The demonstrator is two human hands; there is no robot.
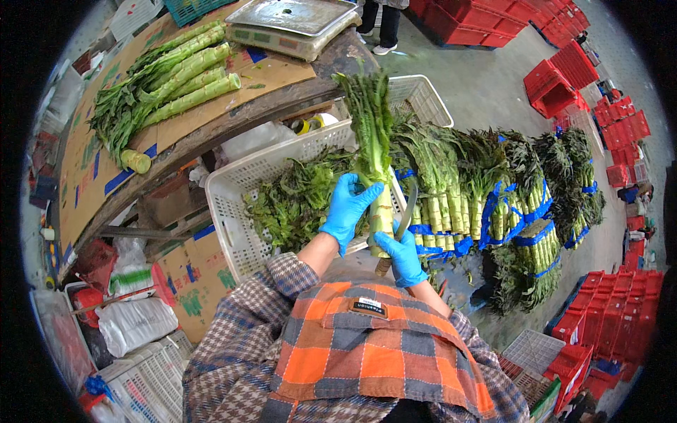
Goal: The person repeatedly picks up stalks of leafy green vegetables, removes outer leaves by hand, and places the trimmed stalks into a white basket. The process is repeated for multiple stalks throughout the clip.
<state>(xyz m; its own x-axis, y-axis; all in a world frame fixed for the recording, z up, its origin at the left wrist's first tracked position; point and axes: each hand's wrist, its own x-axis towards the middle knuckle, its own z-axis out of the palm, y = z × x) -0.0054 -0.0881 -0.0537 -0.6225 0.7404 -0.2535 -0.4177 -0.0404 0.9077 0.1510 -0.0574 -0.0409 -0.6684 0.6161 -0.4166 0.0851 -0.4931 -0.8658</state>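
A leafy celtuce stalk point(381, 211) stands upright before me over the edge of a white plastic crate point(227, 232). My left hand point(346, 209), in a blue glove, grips it just below the leaves. Lower down, my right hand point(401, 256), also gloved in blue, holds a knife point(407, 211) by its brown handle, the blade pointing up beside the stalk; its fingers also touch the stalk's lower part. Loose leaves point(296, 201) lie in the crate. More celtuce stalks point(193, 98) rest on the cardboard-covered table at upper left. Bundles of celtuce tied with blue tape point(534, 246) lie to the right.
A scale point(293, 26) with a metal tray sits on the wooden table's point(254, 106) far end. Another white crate point(423, 98) stands behind the leaf crate. Red crates point(608, 312) are stacked on the right. A person's legs point(381, 26) show at the top.
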